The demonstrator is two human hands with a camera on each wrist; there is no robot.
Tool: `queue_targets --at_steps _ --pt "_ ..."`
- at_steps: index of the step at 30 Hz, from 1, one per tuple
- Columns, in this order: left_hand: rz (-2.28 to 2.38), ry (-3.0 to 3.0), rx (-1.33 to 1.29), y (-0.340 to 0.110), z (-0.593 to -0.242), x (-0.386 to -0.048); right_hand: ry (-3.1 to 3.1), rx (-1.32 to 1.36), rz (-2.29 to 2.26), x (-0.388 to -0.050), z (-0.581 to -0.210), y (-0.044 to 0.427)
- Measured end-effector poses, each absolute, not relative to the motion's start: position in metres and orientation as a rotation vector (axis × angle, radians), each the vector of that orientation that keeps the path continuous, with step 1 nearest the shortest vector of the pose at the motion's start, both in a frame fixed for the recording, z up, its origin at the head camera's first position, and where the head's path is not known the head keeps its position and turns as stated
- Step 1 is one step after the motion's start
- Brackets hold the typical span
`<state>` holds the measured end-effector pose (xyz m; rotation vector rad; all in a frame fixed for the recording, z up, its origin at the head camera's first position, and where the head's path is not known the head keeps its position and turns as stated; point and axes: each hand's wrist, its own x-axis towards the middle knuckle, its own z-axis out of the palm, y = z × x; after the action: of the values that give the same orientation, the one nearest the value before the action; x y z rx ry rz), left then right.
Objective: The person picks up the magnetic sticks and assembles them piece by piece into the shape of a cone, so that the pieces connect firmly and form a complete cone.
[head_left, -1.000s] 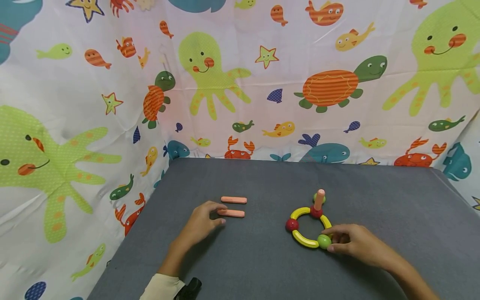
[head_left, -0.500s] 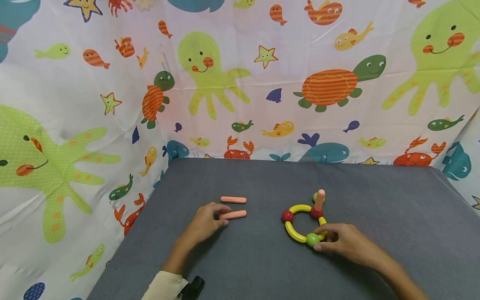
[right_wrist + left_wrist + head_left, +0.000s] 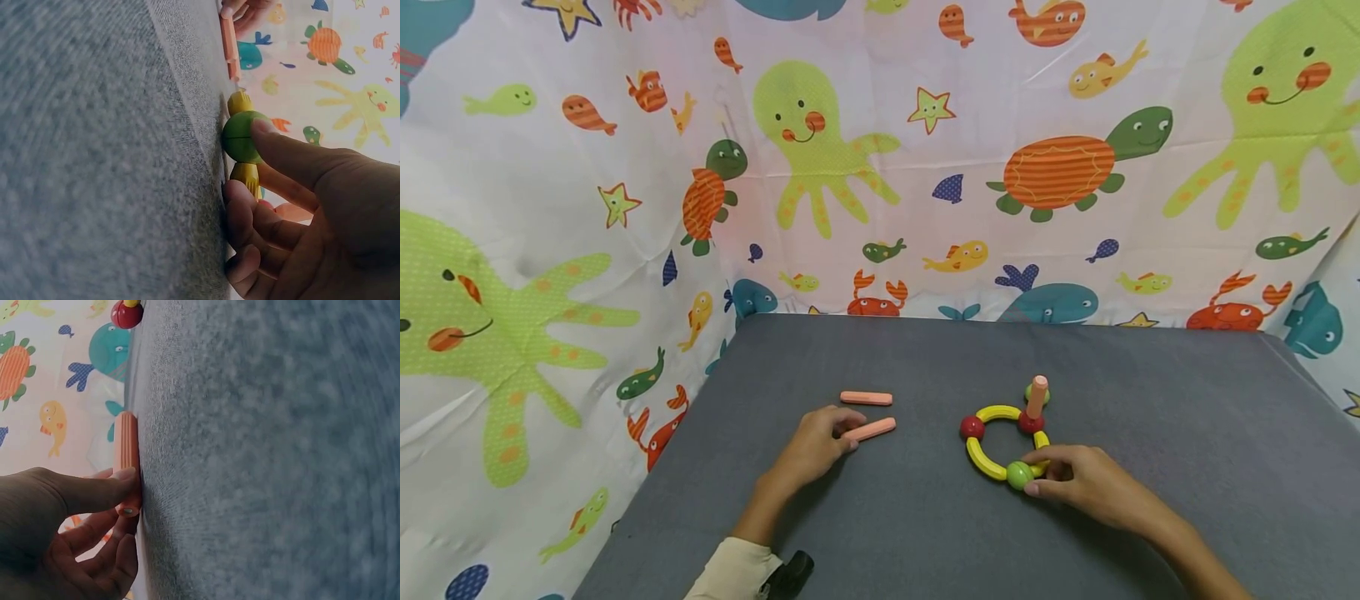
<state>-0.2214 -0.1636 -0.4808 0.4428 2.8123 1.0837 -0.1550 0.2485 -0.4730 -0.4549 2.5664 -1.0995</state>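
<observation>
My left hand (image 3: pixel 811 444) pinches the near end of an orange ribbed stick (image 3: pixel 874 429) between thumb and fingers; the left wrist view shows the thumb on the stick (image 3: pixel 127 447). A second orange stick (image 3: pixel 866 398) lies just behind it. On the right, a ring of yellow curved pieces (image 3: pixel 985 460) is joined by a red ball (image 3: pixel 972 427), another red ball (image 3: pixel 1031 422) and a green ball (image 3: pixel 1019 475). My right hand (image 3: pixel 1090 483) grips the ring at that green ball (image 3: pixel 242 137), thumb on it. An orange stick (image 3: pixel 1037 397) stands up from the back red ball.
A second green ball (image 3: pixel 1047 394) shows partly behind the upright stick. The grey table (image 3: pixel 917 525) is backed by a curtain (image 3: pixel 880 92) printed with sea animals, which also runs along the left side.
The ring has turned, its front green ball and left red ball shifting leftward with my right hand. The stick in my left hand has tilted and moved slightly right.
</observation>
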Motion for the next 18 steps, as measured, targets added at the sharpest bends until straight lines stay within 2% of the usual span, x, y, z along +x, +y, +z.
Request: queue_targets --at_steps 18 --pt "1.256 2.878 0.598 -0.146 -0.472 -0.219 2.568 -0.459 -1.120 -0.154 -0.474 0.249"
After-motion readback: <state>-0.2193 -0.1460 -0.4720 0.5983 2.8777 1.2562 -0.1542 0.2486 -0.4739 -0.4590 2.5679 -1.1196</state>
